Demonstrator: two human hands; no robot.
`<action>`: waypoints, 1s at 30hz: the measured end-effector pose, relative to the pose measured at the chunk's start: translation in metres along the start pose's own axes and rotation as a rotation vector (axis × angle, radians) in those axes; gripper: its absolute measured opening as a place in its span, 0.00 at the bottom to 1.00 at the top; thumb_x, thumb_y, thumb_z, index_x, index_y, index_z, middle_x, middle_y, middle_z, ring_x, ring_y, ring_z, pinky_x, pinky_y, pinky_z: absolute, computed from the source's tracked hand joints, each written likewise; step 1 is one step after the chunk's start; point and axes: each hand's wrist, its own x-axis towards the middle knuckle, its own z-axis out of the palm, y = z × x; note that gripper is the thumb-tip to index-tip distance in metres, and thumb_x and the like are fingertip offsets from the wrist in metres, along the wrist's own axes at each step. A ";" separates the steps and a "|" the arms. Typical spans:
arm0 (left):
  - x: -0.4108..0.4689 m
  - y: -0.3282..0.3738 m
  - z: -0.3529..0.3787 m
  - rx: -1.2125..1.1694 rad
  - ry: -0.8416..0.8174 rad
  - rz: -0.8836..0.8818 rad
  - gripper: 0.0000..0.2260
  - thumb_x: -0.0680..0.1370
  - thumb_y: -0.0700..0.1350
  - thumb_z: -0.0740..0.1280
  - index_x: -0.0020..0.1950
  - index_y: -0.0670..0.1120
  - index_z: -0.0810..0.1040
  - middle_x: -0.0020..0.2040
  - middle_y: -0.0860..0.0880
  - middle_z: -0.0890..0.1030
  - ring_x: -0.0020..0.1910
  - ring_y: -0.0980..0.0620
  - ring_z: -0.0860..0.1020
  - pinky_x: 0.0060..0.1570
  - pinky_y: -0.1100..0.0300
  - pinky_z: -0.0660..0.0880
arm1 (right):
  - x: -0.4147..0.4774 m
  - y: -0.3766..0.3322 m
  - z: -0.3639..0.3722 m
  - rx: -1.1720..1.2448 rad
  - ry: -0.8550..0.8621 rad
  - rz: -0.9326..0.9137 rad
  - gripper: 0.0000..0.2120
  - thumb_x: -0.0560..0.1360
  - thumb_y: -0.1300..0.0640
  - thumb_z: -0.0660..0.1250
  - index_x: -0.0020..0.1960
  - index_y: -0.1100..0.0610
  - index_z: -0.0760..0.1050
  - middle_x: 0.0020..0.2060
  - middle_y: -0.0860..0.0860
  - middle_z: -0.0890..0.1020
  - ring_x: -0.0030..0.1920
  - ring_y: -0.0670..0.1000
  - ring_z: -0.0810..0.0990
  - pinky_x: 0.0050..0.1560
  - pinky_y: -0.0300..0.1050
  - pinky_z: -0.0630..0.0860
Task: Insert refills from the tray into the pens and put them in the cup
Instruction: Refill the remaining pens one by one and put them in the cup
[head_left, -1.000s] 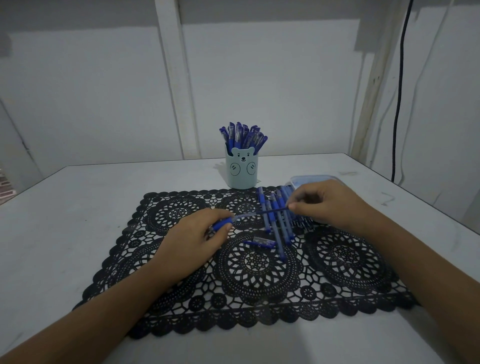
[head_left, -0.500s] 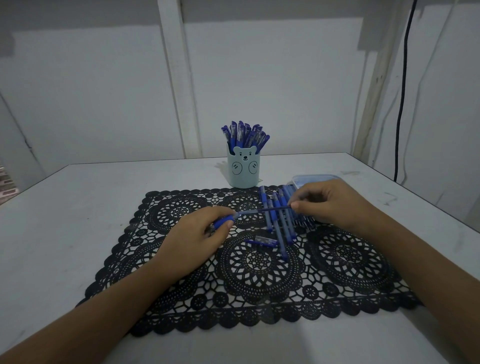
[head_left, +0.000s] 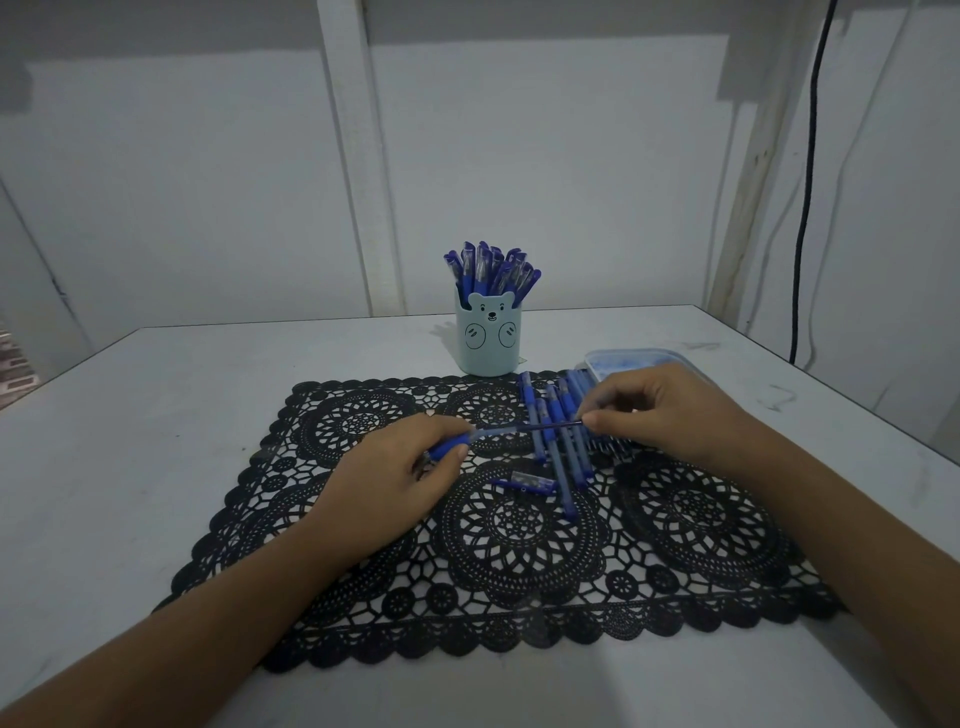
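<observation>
My left hand (head_left: 400, 480) grips a blue pen barrel (head_left: 457, 442) at its grip end, held level above the black lace mat (head_left: 509, 525). My right hand (head_left: 665, 413) pinches the far end of a thin dark refill (head_left: 550, 427) whose other end sits in the barrel. Under the refill lie several loose blue pens (head_left: 558, 441) in a row, with a pen cap (head_left: 524, 484) in front of them. A pale blue bear-faced cup (head_left: 488, 340) full of blue pens stands behind the mat. The tray (head_left: 634, 360) is partly hidden behind my right hand.
The mat lies on a white table (head_left: 130, 441) whose right edge runs close past the tray. White walls rise behind the table, and a black cable (head_left: 802, 208) hangs down at the right.
My hands have stayed almost in place. The refill has slid a little further into the barrel, and my right hand has edged toward the left.
</observation>
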 end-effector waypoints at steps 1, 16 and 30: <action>-0.001 0.001 0.000 0.038 -0.017 0.031 0.17 0.75 0.56 0.56 0.57 0.52 0.77 0.42 0.67 0.73 0.41 0.67 0.73 0.39 0.75 0.68 | 0.000 -0.001 -0.001 0.003 -0.002 0.002 0.06 0.71 0.57 0.70 0.38 0.47 0.81 0.36 0.49 0.83 0.36 0.45 0.78 0.38 0.31 0.72; -0.002 0.002 0.003 0.112 -0.082 0.134 0.14 0.76 0.55 0.56 0.57 0.54 0.76 0.41 0.62 0.73 0.39 0.63 0.72 0.36 0.70 0.69 | -0.005 -0.011 0.036 -0.041 -0.118 -0.098 0.16 0.76 0.60 0.62 0.52 0.38 0.76 0.40 0.43 0.74 0.39 0.36 0.72 0.42 0.27 0.67; -0.002 0.002 0.001 0.023 -0.064 0.043 0.16 0.75 0.57 0.56 0.57 0.55 0.76 0.43 0.63 0.76 0.43 0.65 0.74 0.41 0.74 0.68 | -0.007 -0.011 0.042 -0.106 -0.027 -0.066 0.11 0.77 0.56 0.60 0.55 0.43 0.75 0.45 0.33 0.76 0.49 0.32 0.73 0.50 0.28 0.67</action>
